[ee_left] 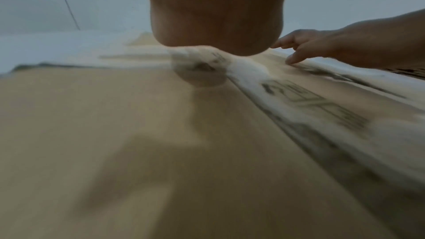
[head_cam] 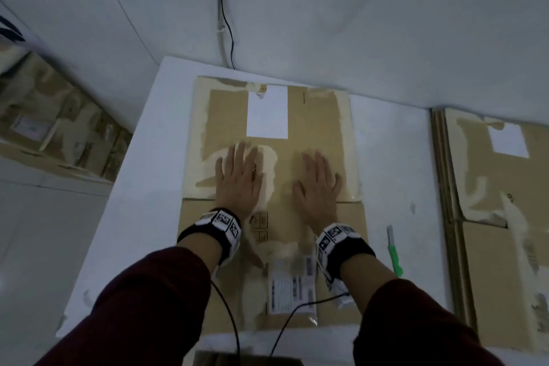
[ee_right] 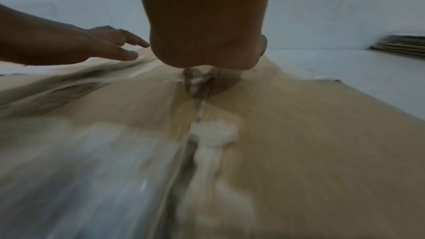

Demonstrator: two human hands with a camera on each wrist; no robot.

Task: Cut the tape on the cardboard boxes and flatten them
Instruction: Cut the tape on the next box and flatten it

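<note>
Flatten step in hand. Cardboard box [head_cam: 273, 187] lies collapsed at the centre of the white table [head_cam: 142, 187]. Left hand [head_cam: 237, 178] and right hand [head_cam: 318, 184] both press on it, palms down, fingers straight and spread, gripping nothing. Green cutter [head_cam: 394, 249] lies at 3 o'clock of the box, untouched. Flattened stack [head_cam: 499, 217] further out at 3 o'clock. Likely next: lift this box across onto the stack.

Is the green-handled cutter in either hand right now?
No, the green-handled cutter lies on the table, right of the flattened box, while the left hand and right hand press flat on the cardboard.
</note>
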